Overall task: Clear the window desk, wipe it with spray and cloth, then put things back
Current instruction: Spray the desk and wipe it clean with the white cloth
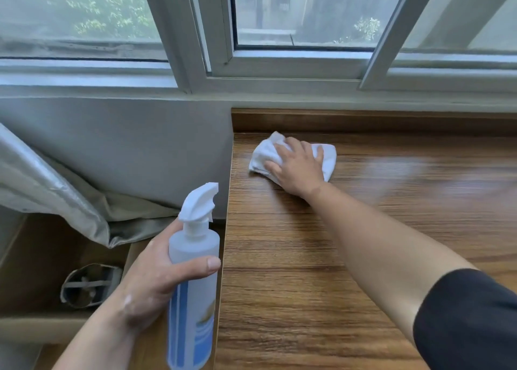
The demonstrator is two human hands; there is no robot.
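Both busy: L hand wraps spray bottle; R hand flat on cloth, desk.

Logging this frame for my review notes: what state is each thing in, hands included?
Spray bottle: upright, held just off the desk's left edge.
Left hand: grips the bottle.
Cloth: crumpled, lying on the desk near its far left corner.
Right hand: fingers spread, presses the cloth.
Desk: pale sheen right of the cloth.
Curtain: bunched, slumped at left.
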